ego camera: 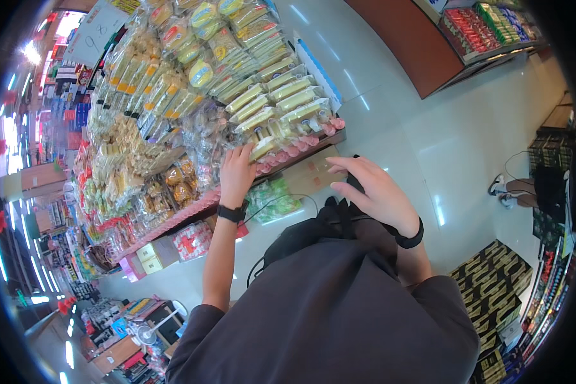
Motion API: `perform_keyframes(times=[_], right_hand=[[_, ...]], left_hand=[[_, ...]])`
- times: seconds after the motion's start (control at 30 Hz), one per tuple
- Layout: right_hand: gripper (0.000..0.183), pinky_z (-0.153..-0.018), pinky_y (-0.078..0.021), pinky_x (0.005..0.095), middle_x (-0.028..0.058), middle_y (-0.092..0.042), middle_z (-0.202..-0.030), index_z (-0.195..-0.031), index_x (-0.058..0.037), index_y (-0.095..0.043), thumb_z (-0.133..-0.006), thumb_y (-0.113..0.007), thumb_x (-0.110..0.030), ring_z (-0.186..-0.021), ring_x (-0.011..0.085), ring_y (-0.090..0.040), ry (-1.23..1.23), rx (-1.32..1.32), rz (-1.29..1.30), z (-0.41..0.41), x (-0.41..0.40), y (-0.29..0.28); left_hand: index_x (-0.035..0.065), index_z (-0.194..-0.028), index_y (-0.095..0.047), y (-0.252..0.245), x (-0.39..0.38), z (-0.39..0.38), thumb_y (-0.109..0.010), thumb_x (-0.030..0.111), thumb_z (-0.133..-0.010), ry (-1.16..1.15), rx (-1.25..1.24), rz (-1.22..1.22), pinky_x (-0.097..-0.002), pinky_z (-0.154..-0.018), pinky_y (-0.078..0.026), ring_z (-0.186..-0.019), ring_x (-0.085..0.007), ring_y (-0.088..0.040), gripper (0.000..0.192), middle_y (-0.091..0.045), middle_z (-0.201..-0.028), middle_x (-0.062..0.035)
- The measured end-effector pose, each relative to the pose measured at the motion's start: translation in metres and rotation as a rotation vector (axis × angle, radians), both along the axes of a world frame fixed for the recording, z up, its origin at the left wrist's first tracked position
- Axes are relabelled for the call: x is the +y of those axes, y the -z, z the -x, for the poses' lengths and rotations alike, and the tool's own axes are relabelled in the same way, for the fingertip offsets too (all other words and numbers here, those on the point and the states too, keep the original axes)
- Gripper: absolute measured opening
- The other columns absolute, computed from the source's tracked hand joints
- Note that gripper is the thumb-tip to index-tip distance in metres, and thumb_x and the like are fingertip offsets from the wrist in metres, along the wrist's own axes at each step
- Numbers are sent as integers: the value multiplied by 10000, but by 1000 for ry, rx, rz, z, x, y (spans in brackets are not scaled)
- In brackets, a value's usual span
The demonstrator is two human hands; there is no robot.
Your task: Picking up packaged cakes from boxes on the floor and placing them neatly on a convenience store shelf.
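My left hand, with a black band on its wrist, reaches over the front edge of a display stand. Its fingers touch the end of a clear-wrapped pale yellow pastry packet; whether they grip it is hidden. Behind it, more wrapped yellow packets lie in rows. Left of my fingers is a heap of shiny clear plastic packets. My right hand hovers off the stand's right corner with thumb and fingers apart, holding nothing. A pink ruffled trim runs along the stand's front.
Below the stand are a flattened cardboard box and a green-and-white plastic pack. A black bag hangs at my front. Patterned cartons are stacked at right. Another person's legs show there. A brown counter stands upper right.
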State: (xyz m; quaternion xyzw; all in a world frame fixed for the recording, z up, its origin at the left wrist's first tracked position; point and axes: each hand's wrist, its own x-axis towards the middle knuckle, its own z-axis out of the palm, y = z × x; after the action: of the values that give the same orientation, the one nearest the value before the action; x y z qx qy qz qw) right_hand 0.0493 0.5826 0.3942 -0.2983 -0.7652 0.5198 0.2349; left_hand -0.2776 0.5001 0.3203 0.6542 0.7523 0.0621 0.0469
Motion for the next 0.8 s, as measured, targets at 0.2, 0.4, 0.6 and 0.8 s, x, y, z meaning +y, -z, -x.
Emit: perform_keyframes(times=[0.2, 0.4, 0.6, 0.8], right_hand=[[388, -842, -466, 369, 120, -630, -1008, -1244, -64, -545, -903, -629, -229, -956, 287, -587, 34, -3, -6, -14, 21, 19], [394, -893, -448, 373, 83, -651, -1058, -1282, -72, -524, -919, -609, -200, -996, 277, -567, -3, -62, 42, -20, 44, 24], [389, -839, -462, 376, 136, -630, -966, -1237, -55, -552, -901, -627, -237, -933, 298, -587, 33, -19, 78, -19, 65, 35], [384, -870, -463, 362, 97, -652, -1044, -1269, -67, -532, -924, -608, -215, -988, 275, -580, -89, -81, 105, -13, 90, 35]], left_hand=[[126, -1164, -590, 28, 41, 9, -675, 74, -731, -17, 150, 72, -420, -837, -474, -1000, -308, -559, 444, -560, -1074, -95], [97, -1197, -576, 68, 64, 9, -697, 22, -724, -48, 38, 75, -436, -854, -470, -1003, -344, -553, 494, -528, -1106, -136], [111, -1267, -557, 94, 60, 1, -697, 66, -754, -29, 25, -1, -443, -915, -432, -1084, -324, -512, 534, -519, -1152, -128], [115, -1236, -572, 93, 44, -3, -677, 212, -841, -276, 236, -157, -447, -950, -392, -1114, -336, -494, 420, -543, -1198, -92]])
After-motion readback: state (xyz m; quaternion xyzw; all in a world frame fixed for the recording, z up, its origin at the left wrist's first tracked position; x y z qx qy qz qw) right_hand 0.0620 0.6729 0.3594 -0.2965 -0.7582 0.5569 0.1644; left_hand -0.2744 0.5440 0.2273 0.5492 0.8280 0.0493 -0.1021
